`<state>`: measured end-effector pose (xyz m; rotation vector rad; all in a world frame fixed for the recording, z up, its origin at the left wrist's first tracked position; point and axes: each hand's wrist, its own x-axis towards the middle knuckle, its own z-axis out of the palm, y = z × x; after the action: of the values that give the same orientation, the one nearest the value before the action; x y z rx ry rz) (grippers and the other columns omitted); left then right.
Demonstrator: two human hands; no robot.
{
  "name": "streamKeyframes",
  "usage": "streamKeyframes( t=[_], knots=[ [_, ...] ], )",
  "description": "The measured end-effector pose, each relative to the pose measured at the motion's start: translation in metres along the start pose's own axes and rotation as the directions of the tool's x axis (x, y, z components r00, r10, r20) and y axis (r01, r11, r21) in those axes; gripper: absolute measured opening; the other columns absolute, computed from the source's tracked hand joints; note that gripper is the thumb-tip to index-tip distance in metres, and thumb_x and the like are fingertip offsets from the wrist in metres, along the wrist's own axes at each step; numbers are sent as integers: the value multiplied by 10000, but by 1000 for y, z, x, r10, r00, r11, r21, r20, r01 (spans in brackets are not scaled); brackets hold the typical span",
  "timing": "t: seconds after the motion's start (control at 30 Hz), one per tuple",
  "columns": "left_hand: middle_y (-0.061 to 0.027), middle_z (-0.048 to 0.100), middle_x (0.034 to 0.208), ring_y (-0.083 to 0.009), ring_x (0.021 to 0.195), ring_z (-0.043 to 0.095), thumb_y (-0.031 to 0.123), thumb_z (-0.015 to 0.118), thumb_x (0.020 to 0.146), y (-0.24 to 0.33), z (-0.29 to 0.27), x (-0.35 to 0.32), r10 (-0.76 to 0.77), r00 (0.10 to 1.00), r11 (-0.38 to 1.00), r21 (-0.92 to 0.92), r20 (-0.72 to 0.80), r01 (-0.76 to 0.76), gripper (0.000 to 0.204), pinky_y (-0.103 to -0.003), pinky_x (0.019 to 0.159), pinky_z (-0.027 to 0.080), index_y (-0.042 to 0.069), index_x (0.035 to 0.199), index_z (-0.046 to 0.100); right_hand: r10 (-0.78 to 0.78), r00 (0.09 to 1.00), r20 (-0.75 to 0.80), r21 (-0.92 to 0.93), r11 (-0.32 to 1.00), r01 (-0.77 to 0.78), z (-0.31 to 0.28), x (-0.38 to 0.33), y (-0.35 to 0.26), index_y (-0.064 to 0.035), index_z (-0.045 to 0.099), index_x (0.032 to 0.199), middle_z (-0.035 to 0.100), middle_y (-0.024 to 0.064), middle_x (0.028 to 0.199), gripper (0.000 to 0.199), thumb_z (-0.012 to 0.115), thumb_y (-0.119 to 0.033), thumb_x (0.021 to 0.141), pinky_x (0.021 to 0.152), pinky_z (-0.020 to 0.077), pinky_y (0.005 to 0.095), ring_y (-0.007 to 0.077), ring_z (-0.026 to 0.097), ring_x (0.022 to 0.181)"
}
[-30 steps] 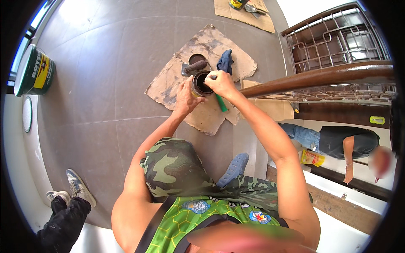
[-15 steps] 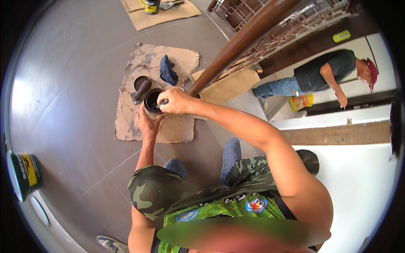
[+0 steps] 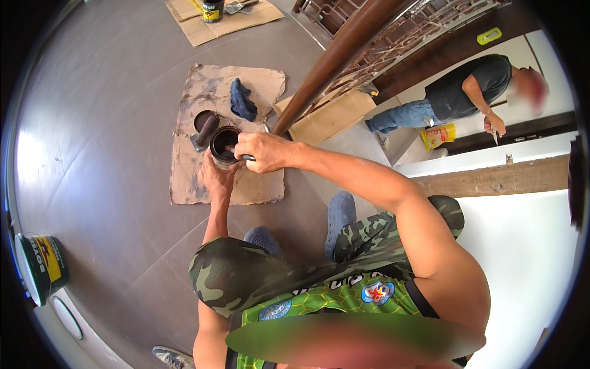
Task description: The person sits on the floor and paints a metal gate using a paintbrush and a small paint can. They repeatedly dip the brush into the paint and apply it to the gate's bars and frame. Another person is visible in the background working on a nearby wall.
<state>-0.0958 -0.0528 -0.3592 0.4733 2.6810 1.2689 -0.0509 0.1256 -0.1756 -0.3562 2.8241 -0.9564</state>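
Note:
My left hand (image 3: 217, 178) is wrapped round the side of an open can (image 3: 225, 163) of dark brown paint, steadying it on a stained cardboard sheet (image 3: 261, 182). Over the can's mouth, my right hand (image 3: 264, 152) is closed on a slim black-handled tool (image 3: 248, 157). Its working end dips inside the can and is hidden, so I cannot tell its kind. Just left of the can lie a dark paint roller (image 3: 208, 128) and a round brown-smeared lid (image 3: 201, 118). A crumpled dark blue cloth (image 3: 243, 101) rests farther back on the cardboard.
A brown handrail (image 3: 332, 74) slants past the cardboard's right side, with a flattened box (image 3: 335, 120) beneath it. A green bucket (image 3: 43, 267) stands at far left. At right a co-worker (image 3: 467, 89) holds a thin tool. Another can (image 3: 212, 11) sits on cardboard at the back.
My right hand has shifted slightly right and down at the can's rim, showing more of the paint inside. The co-worker's hands have come together around a thin tool. The view has tilted a little.

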Motion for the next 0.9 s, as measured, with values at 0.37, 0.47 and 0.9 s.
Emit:
streamKeyframes(
  t=[0.37, 0.47, 0.9],
  knots=[
    [-146, 627, 1324, -334, 1258, 560, 432, 961, 573, 3, -3, -1, 30, 999, 999, 43, -34, -29, 1104, -465, 1076, 375, 74, 1477, 439, -174, 984, 44, 83, 982, 170, -18, -32, 0, -31, 671, 967, 581, 137, 962, 239, 654, 16, 733, 810, 524, 425, 352, 622, 908],
    [-155, 632, 1310, -346, 1242, 568, 447, 963, 568, 5, -5, -2, 42, 998, 999, 21, -46, -41, 1113, -471, 1075, 382, 70, 1476, 440, -35, 987, -158, 228, 971, 71, -18, -32, -2, -30, 673, 994, 587, 133, 916, 245, 642, 12, 755, 786, 519, 399, 332, 612, 837],
    [-138, 635, 1320, -345, 1251, 553, 425, 954, 589, 1, 0, -4, 58, 995, 996, 74, -77, -52, 1077, -468, 1068, 372, 75, 1470, 442, 479, 810, -338, 554, 797, -240, 29, -50, 6, 0, 646, 876, 599, 56, 670, 82, 686, -68, 855, 557, 459, 289, 89, 542, 600]
  ],
)
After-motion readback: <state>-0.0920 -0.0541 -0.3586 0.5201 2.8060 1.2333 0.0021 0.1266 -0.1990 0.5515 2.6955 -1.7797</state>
